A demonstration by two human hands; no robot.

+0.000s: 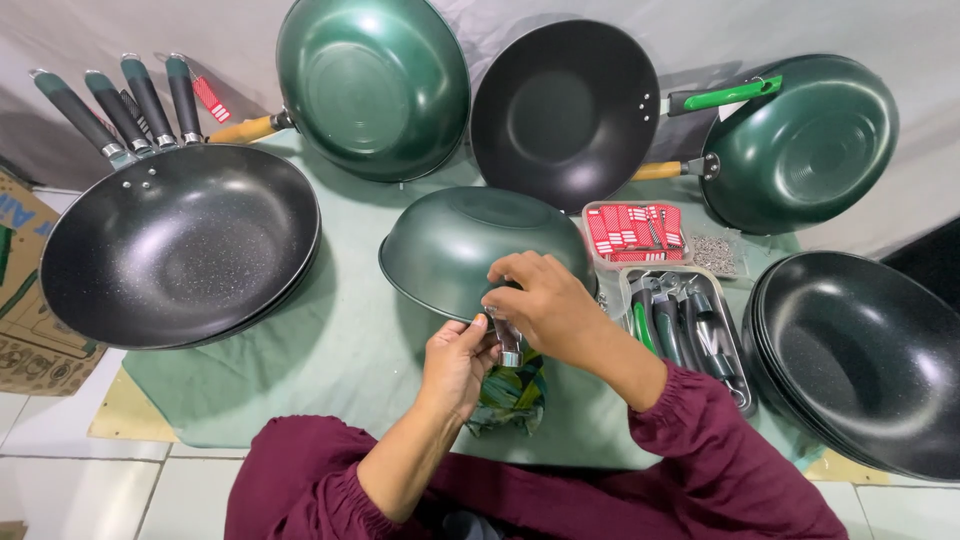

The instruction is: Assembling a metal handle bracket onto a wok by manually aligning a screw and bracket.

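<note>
A dark green wok [460,245] lies upside down on the green cloth in front of me. My right hand [545,300] rests on its near rim, fingers pinched at the spot where a handle meets the pan. My left hand [455,365] grips a handle [510,345] with a metal collar, held against the rim; its lower part is wrapped in green plastic [515,390]. Both sleeves are maroon.
A stack of black woks with handles [180,240] lies left. Two green woks [375,85] [805,140] and a black one [565,110] lean at the back. Trays of red tags [635,230] and handles [690,325], a stack of handleless black woks [865,360], a cardboard box [20,290].
</note>
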